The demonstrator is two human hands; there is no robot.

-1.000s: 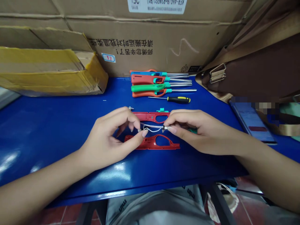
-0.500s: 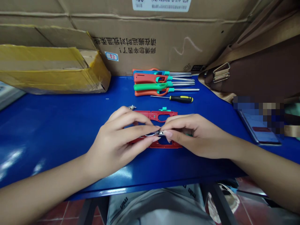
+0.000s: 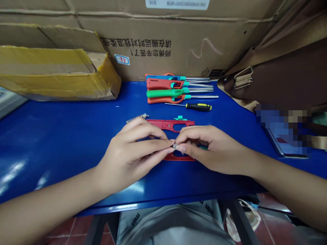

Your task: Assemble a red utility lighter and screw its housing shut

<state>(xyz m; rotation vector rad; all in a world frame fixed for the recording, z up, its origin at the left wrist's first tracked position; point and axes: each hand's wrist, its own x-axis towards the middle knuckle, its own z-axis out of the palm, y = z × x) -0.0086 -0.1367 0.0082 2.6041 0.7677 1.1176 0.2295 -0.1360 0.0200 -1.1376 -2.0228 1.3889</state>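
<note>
My left hand (image 3: 134,153) and my right hand (image 3: 208,148) meet fingertip to fingertip above the blue table (image 3: 63,136), both pinched on a small metal part (image 3: 174,146) with a thin wire, mostly hidden by the fingers. Under the hands lies a red lighter shell half (image 3: 178,157), largely covered. A second red shell half (image 3: 171,124) with a teal trigger piece (image 3: 180,118) lies just beyond the fingers. A thin metal tube (image 3: 137,117) rests left of it.
A stack of assembled long lighters (image 3: 176,89) in red, green, blue and orange lies at the back, with a black-and-yellow screwdriver (image 3: 194,107) in front. Cardboard boxes (image 3: 158,37) line the rear, a yellow-taped box (image 3: 56,73) at left, a brown bag (image 3: 281,75) at right.
My left hand slid right along the wire until its fingertips met the right hand's. The wire loop seen earlier is now hidden between the fingers.
</note>
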